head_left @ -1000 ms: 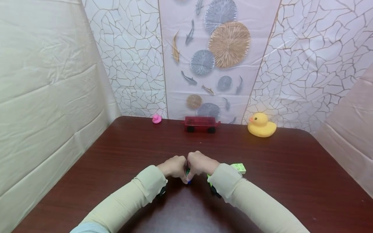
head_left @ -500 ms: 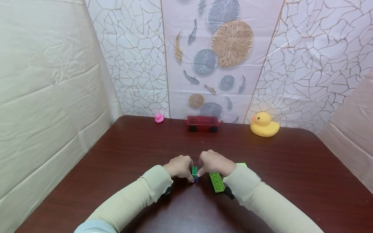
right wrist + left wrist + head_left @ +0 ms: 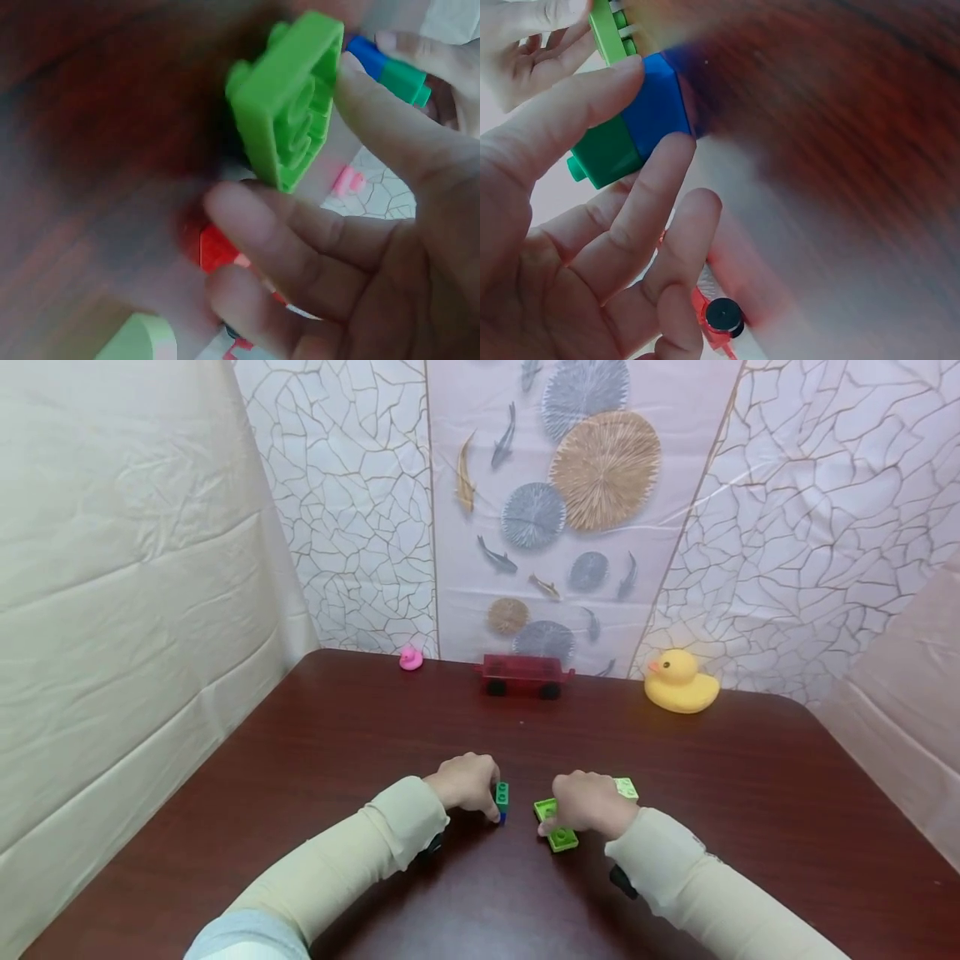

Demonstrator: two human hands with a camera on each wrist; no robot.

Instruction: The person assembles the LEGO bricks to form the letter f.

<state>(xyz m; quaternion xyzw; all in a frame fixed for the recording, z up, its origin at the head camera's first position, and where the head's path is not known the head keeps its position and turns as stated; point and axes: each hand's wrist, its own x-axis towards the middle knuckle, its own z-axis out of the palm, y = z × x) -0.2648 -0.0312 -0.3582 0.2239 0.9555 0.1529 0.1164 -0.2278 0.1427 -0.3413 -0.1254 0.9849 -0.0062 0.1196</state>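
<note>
My left hand (image 3: pixel 467 783) pinches a small stack between thumb and fingers: a green toy brick (image 3: pixel 502 792) on top of a blue toy brick (image 3: pixel 656 105). The stack stands upright at the table's middle. To its right, my right hand (image 3: pixel 592 803) holds a lime green toy brick (image 3: pixel 562 839) by its edges, thumb on one side and fingers on the other. This flat brick lies studs down, its hollow underside up, as the right wrist view (image 3: pixel 289 105) shows. Part of it is hidden under the hand.
A paler green brick (image 3: pixel 626 787) sits just behind my right hand. Along the back edge of the dark wooden table (image 3: pixel 360 727) stand a pink duck (image 3: pixel 411 658), a red wheeled wagon (image 3: pixel 522 670) and a larger yellow duck (image 3: pixel 681 683).
My right hand has let go of the green and blue stack and moved right, onto the lime green brick. My left hand keeps its hold on the stack.
</note>
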